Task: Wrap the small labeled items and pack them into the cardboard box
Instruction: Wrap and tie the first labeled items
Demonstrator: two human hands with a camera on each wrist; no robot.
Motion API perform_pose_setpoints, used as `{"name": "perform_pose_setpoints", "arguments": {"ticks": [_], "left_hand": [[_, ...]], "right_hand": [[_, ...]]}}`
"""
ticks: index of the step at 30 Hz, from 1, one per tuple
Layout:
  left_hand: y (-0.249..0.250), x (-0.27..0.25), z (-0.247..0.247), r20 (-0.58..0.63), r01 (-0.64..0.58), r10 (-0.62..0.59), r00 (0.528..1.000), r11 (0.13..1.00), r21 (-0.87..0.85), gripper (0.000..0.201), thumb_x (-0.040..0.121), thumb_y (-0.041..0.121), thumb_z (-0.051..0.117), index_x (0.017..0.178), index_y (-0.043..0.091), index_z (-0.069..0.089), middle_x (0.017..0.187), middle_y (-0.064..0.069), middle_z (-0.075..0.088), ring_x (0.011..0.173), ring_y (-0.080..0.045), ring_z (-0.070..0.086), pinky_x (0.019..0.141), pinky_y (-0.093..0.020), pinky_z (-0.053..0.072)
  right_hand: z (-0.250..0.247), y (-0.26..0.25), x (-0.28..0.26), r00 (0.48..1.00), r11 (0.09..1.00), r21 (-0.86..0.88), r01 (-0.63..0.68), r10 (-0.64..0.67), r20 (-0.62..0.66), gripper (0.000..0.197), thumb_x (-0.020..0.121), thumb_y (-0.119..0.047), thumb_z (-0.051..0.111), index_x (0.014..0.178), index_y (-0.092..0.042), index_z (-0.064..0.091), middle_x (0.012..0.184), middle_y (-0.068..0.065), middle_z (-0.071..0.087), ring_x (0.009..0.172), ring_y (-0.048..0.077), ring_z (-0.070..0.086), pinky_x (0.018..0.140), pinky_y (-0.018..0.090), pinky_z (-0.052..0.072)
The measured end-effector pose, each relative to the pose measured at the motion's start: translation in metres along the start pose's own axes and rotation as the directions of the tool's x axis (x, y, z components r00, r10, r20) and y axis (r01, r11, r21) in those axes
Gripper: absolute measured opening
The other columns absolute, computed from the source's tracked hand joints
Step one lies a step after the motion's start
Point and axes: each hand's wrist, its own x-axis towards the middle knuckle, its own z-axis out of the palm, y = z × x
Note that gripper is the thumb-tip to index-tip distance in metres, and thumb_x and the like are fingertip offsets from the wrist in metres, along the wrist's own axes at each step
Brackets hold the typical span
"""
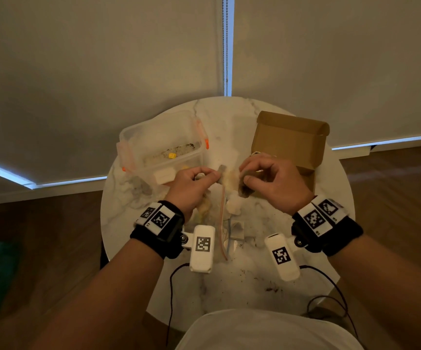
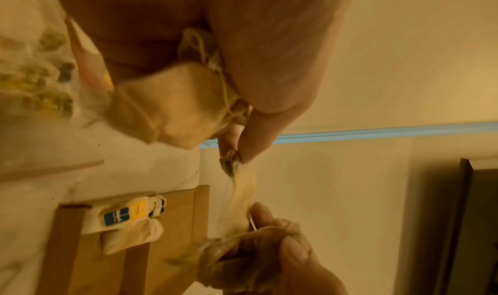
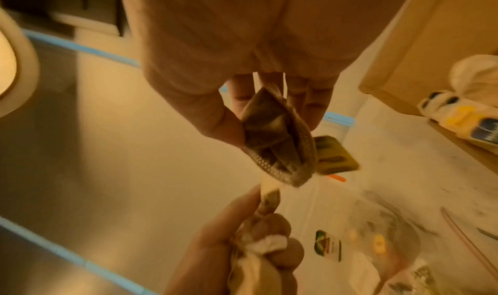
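Round white marble-patterned table (image 1: 267, 248), surface speckled with dark crumbs. At its far right stands an open brown cardboard box (image 1: 290, 145), lid flap upright; inside lie white cloth-wrapped bundles (image 2: 126, 218), one showing a blue and yellow label. At far left sits a clear plastic tub (image 1: 164, 142) with orange latches.

Held above the table centre, between tub and box, is a pale, semi-sheer gauze strip (image 2: 239, 199), stretched between both hands. The left hand (image 1: 194, 184) pinches one end with thumb and forefinger, its remaining fingers curled round a tan cloth pouch tied with twine (image 2: 175, 106). The right hand (image 1: 270, 180) grips the other end, a grey-brown mesh-edged fabric fold (image 3: 275, 137), fingers curled round it.
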Motion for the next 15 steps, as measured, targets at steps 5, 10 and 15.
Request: {"name": "perform_pose_setpoints", "arguments": {"ticks": [5, 10, 15], "left_hand": [[0.006, 0.002, 0.01, -0.009, 0.117, -0.119, 0.993, 0.984, -0.135, 0.03, 0.097, 0.01, 0.059, 0.067, 0.009, 0.053, 0.044, 0.006, 0.053, 0.041, -0.009, 0.052, 0.045, -0.019, 0.043], [0.01, 0.005, 0.008, -0.039, 0.206, -0.212, 0.976, 0.969, -0.134, 0.037, 0.098, 0.016, 0.056, 0.063, 0.012, 0.047, 0.043, 0.002, 0.048, 0.044, -0.014, 0.049, 0.042, -0.018, 0.04], [0.016, 0.004, 0.007, -0.026, 0.302, -0.313, 0.949, 0.932, -0.2, 0.033, 0.1, 0.021, 0.054, 0.069, 0.01, 0.052, 0.057, -0.005, 0.055, 0.048, -0.014, 0.057, 0.044, -0.024, 0.051]], "right_hand": [[0.017, -0.009, -0.004, 0.985, 0.984, -0.126, 0.128, -0.11, 0.136, 0.018, 0.085, 0.005, 0.059, 0.092, -0.009, 0.067, 0.074, 0.002, 0.069, 0.067, 0.017, 0.068, 0.067, 0.038, 0.059], [0.017, -0.014, -0.003, 0.959, 0.92, -0.285, 0.268, -0.225, 0.174, 0.027, 0.085, 0.004, 0.051, 0.093, -0.014, 0.071, 0.08, -0.004, 0.06, 0.069, 0.006, 0.058, 0.066, 0.024, 0.049], [0.029, -0.01, -0.003, 0.963, 0.891, -0.399, 0.217, -0.129, 0.236, 0.024, 0.087, -0.012, 0.054, 0.097, -0.013, 0.076, 0.082, 0.001, 0.055, 0.069, 0.006, 0.048, 0.063, 0.011, 0.035]]}}
